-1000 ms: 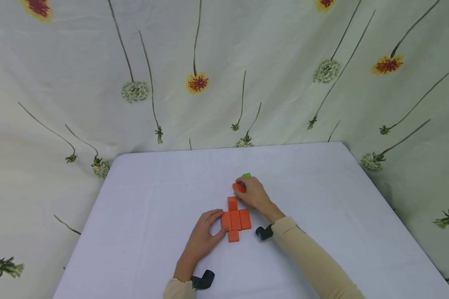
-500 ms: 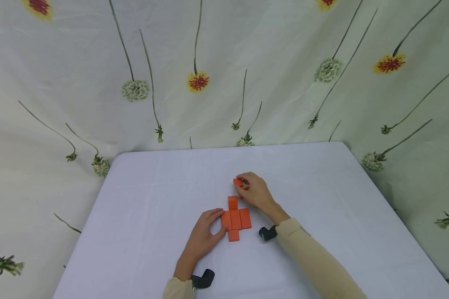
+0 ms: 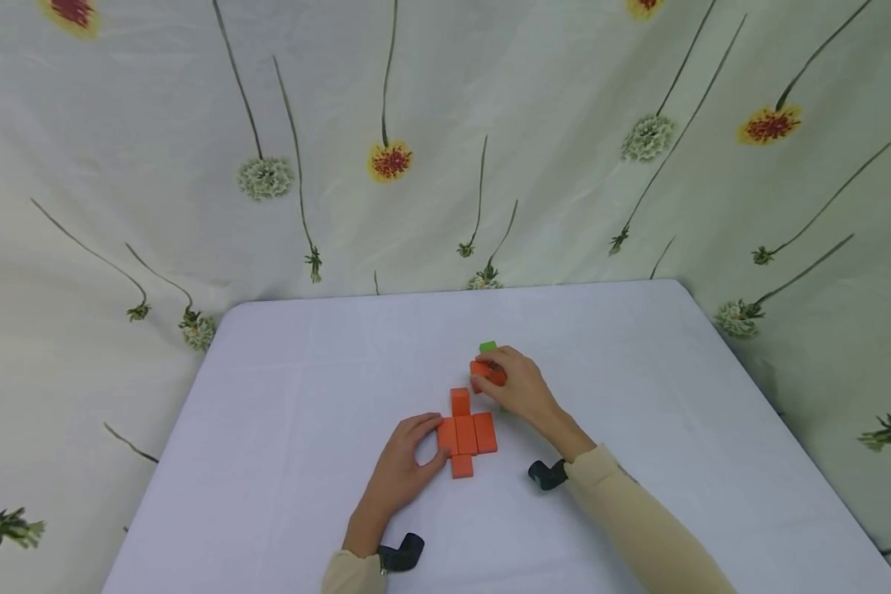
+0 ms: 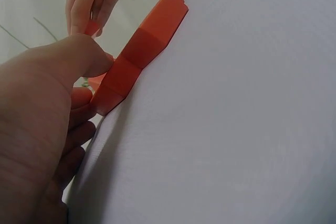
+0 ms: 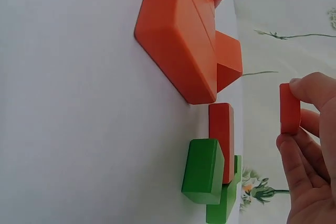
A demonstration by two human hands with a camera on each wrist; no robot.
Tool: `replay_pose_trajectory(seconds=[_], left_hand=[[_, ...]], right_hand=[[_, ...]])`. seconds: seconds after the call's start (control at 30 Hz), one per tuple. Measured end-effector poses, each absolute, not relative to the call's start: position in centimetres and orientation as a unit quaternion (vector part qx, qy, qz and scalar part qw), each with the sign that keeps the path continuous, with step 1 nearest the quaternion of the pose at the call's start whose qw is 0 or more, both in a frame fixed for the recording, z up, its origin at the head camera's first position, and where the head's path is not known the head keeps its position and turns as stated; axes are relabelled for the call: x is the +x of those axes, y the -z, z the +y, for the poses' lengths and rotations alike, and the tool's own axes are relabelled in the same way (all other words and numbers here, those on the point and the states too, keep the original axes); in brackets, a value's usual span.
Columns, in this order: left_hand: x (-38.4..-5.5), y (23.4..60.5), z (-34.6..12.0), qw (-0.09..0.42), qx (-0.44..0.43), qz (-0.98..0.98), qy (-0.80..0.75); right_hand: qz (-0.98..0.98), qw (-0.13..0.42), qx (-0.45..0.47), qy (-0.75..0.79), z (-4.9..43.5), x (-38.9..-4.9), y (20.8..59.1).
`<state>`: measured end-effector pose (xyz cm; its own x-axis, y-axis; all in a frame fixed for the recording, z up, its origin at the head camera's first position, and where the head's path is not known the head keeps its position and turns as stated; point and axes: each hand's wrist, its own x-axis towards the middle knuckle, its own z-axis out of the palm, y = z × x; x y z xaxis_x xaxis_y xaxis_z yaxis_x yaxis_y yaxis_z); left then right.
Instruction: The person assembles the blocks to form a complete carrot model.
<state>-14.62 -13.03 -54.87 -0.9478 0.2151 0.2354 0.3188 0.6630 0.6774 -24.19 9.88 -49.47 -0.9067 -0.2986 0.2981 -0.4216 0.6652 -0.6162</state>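
Right hand [image 3: 518, 384] pinches an orange block [image 5: 290, 109] above the table [image 3: 319, 371], nearer the far edge than the orange cluster [image 3: 466, 435], which the left hand [image 3: 403, 462] grips on the side facing the table's left edge, so a level hold clear of the green blocks [image 5: 202, 171] seems best.

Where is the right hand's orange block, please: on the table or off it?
Off it: in the right wrist view, the orange block shows against the flowered cloth, apart from the table.

text: none readable | labels and brands: none readable | numbers and signs: none readable
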Motion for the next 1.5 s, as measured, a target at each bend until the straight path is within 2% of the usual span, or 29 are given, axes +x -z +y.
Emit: replay_pose_trajectory(seconds=[0.57, 1.07, 1.5], left_hand=[[-14.6, 54.9, -13.0, 0.069, -0.146, -0.908, 0.386], [-14.5, 54.6, -13.0, 0.069, -0.148, -0.909, 0.384], [-14.4, 54.6, -13.0, 0.068, -0.143, -0.911, 0.381]], right_hand=[[-0.890, 0.104, 0.246, -0.371, 11.0, -21.5, 49.1], [-0.897, 0.057, 0.239, -0.367, 11.9, -18.6, 49.9], [-0.894, 0.052, 0.260, -0.362, 12.2, -16.4, 51.1]])
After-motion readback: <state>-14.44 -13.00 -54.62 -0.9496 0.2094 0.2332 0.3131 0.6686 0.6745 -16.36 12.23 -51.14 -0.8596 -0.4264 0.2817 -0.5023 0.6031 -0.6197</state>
